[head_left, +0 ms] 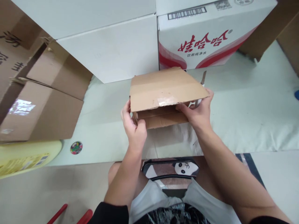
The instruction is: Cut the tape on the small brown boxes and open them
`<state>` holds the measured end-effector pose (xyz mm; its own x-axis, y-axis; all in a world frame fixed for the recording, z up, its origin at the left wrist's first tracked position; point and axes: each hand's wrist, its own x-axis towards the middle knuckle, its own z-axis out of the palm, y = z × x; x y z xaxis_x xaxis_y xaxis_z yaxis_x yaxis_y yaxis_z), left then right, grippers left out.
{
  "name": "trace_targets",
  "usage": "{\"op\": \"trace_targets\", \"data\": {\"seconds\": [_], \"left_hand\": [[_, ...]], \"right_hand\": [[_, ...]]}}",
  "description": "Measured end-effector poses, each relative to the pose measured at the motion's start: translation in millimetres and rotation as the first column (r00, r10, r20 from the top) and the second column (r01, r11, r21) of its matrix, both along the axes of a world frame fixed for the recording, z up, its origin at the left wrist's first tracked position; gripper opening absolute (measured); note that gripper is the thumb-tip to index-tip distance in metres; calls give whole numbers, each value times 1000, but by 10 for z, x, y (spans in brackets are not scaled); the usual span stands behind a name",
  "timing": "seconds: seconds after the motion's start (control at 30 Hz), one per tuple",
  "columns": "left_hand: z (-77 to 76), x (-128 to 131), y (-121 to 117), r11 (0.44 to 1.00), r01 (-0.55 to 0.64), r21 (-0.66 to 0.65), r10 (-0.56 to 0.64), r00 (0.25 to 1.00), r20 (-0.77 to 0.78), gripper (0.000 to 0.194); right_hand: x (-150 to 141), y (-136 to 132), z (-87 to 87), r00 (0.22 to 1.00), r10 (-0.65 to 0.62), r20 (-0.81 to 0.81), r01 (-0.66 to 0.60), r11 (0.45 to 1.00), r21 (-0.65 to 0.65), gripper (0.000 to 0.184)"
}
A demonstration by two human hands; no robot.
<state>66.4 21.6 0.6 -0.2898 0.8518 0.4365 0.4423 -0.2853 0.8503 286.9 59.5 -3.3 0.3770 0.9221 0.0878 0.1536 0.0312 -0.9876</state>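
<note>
We look down on a table covered with a pale green cloth (105,130), smooth on the left and wrinkled along its front edge at the right. Across its far side we see a plain white carton (112,49) and, touching it, a printed white carton (203,46) with red lettering, red waves and a barcode on top. Brown cartons (53,109) crowd the left end, with black characters on one of them, and beyond the printed carton a brown panel (263,31) leans into view. At the near left corner we find a pale yellow container (30,157) and, just beside it, a round colourful sticker (76,147).

The small brown box (161,87) is over the middle of the table, in front of the white cartons, its open side toward us and shiny tape on its upper panel. We see the left hand (134,127) clamped on its left end and the right hand (201,109) clamped on its right corner, thumb at the opening. A narrow grey blade (204,77) juts up past the right hand; we cannot tell how it is held.

Below the table edge we see a pale floor (77,183), a panda-printed seat (168,180) between the knees, and red bars (58,213) at lower left.
</note>
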Motion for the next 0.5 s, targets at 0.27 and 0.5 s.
{"op": "trace_targets", "data": {"seconds": [0.27, 0.5], "left_hand": [[69, 169, -121, 988, 100, 114, -85, 988, -126, 79], [128, 140, -112, 968, 158, 194, -130, 980, -151, 69]], "right_hand": [[112, -27, 159, 968, -118, 220, 115, 993, 25, 91], [247, 65, 22, 971, -123, 207, 104, 990, 99, 79]]}}
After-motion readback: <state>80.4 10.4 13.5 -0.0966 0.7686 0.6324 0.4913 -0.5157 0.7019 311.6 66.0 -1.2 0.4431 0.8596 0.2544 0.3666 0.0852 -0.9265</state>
